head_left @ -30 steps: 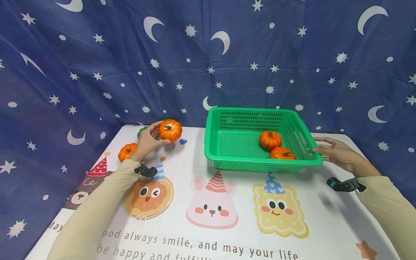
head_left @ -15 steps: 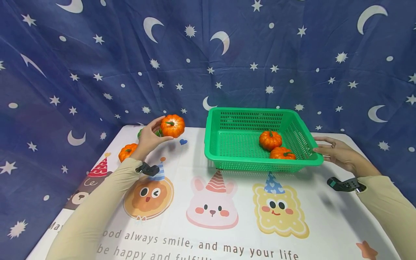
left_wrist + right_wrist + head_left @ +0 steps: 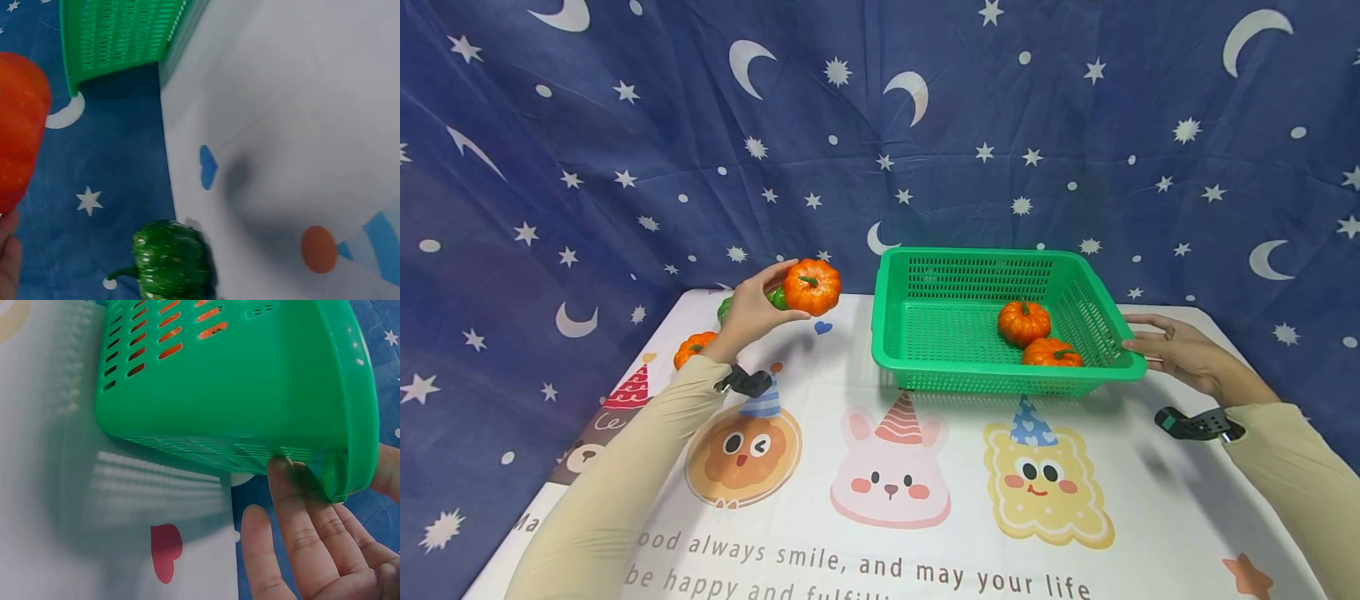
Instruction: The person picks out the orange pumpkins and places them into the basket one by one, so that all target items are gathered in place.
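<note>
An orange pumpkin [image 3: 812, 287], small with a green stem, is held by my left hand [image 3: 751, 315] above the table's back left. Thumb and fingers pinch its left side. In the left wrist view the pumpkin [image 3: 22, 131] shows at the left edge. Partly hidden behind that hand lies a shiny green pepper [image 3: 172, 259]. Another orange pumpkin [image 3: 691, 350] sits near the left wrist, partly covered. My right hand [image 3: 1180, 354] grips the right rim of a green basket [image 3: 970, 375], fingers beneath it. Inside the basket are two pumpkins [image 3: 1024, 324], touching each other.
A white tablecloth [image 3: 805, 542] with printed cartoon figures and text covers the table. Behind it hangs a dark blue curtain [image 3: 820, 125] with moons and stars. Between the held pumpkin and the basket's left wall lies a short stretch of cloth.
My left hand has lifted the pumpkin slightly and carried it right, toward the basket. More of the green pepper shows behind the hand. The right hand and basket have stayed put.
</note>
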A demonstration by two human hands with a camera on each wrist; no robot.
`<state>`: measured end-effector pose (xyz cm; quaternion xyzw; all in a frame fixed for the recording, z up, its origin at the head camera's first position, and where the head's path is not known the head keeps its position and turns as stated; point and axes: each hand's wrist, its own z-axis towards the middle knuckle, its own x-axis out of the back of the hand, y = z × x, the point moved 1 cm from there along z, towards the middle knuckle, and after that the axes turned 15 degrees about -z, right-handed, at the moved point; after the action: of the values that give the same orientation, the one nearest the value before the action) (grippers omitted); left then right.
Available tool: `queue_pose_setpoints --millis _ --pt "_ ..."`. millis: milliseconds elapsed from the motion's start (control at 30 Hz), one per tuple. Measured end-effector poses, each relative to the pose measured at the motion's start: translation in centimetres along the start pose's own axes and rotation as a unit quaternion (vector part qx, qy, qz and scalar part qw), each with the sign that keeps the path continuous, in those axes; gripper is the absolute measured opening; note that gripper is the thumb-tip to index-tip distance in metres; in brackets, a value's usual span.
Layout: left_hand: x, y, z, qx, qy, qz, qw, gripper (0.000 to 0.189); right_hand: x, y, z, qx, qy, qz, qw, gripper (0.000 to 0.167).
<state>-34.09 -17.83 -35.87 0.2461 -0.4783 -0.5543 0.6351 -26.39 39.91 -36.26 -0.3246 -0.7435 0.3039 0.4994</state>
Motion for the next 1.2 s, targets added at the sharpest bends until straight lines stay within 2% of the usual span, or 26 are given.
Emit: queue_pose_setpoints --millis 200,467,933,1067,1200 --pt "-0.1 0.8 0.4 0.021 -0.032 0.021 0.999 0.081 0.0 0.0 -0.1 0.003 -0.001 0.002 1.0 0.043" --pt "-0.4 2.5 1.1 0.038 -0.061 0.003 0.9974 0.081 0.1 -0.1 -0.1 0.003 -0.002 0.013 0.9999 0.039" --pt "-1.6 4.8 3.0 0.012 -0.106 0.037 0.9936 0.081 0.1 -0.1 0.0 0.002 -0.006 0.017 0.9998 0.04" --pt "-2.1 5.2 3.5 -0.002 -0.126 0.058 0.9903 0.081 0.1 -0.1 0.0 0.002 -0.005 0.016 0.9999 0.04" --pt "-2.5 5.6 3.8 -0.015 -0.149 0.055 0.9873 0.081 0.1 -0.1 0.0 0.0 -0.002 0.009 1.0 0.042"
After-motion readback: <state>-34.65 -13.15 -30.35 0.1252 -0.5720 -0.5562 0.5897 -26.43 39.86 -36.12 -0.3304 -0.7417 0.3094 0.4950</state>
